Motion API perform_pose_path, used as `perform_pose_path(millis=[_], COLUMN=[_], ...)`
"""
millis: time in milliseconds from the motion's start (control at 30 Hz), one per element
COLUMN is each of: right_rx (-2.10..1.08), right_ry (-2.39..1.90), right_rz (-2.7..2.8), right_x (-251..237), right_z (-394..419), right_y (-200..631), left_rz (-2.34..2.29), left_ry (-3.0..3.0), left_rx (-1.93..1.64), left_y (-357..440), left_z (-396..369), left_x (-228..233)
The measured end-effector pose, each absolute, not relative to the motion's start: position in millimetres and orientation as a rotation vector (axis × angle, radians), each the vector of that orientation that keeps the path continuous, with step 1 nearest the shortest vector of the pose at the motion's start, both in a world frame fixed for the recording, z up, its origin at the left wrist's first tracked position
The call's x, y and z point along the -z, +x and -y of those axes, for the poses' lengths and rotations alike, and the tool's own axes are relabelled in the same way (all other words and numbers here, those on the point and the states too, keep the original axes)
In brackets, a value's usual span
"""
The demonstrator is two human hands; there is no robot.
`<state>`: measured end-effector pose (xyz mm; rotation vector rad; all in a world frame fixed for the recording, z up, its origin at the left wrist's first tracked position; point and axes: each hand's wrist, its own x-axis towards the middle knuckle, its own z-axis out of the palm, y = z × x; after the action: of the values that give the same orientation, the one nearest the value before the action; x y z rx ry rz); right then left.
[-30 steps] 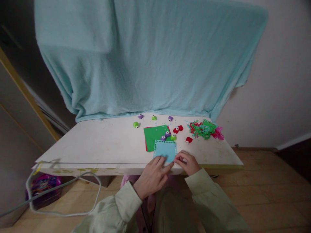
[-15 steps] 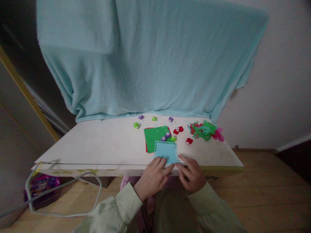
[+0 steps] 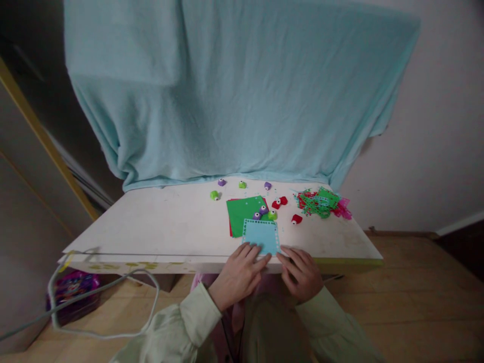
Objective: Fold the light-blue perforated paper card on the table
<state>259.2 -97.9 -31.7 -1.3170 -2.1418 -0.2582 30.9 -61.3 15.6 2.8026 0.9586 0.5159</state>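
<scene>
A light blue paper sheet point(image 3: 260, 236) lies at the table's front edge, with rows of small punched holes along its top and sides. My left hand point(image 3: 239, 269) rests on its lower edge, fingers stretched over the paper and thumb pointing right. At the lower right corner, my right hand point(image 3: 301, 272) touches the sheet with its fingers spread. Behind the blue sheet is a green sheet point(image 3: 239, 214), with red paper showing under its edges. On it sit small purple punches point(image 3: 263, 209) and a lime green punch point(image 3: 272, 215), each with a round white top.
Red punches point(image 3: 297, 219) lie to the right, other punches point(image 3: 214, 195) farther back. A tangle of perforated paper scraps point(image 3: 319, 202) sits at the table's right. A blue cloth point(image 3: 242, 101) hangs behind. A grey cable point(image 3: 151, 307) loops off the front left.
The whole view has shifted slightly, with the table sitting a little farther right. My right hand has moved slightly right with the sheet's corner; both hands stay at the blue sheet.
</scene>
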Motion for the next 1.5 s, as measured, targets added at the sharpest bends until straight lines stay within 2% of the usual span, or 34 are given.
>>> perform_pose_path(millis=[533, 767, 933, 1500], right_rx=[0.221, 0.183, 0.091, 0.197], right_ry=[-1.302, -1.257, -1.190, -1.165], right_rz=[2.107, 2.260, 2.311, 2.198], right_x=[23.2, 1.9, 3.8, 29.0], right_z=[93.7, 91.2, 87.1, 87.9], right_y=[252.5, 213.0, 194.0, 248.6], left_rz=[-1.057, -1.061, -1.055, -1.044], left_ry=[2.890, 2.899, 2.891, 2.884], left_rx=[-0.590, -0.563, -0.585, -0.592], left_y=[-21.3, -28.0, -28.2, -31.3], left_z=[56.0, 55.9, 54.8, 52.9], left_x=[-20.9, -20.9, -21.4, -18.8])
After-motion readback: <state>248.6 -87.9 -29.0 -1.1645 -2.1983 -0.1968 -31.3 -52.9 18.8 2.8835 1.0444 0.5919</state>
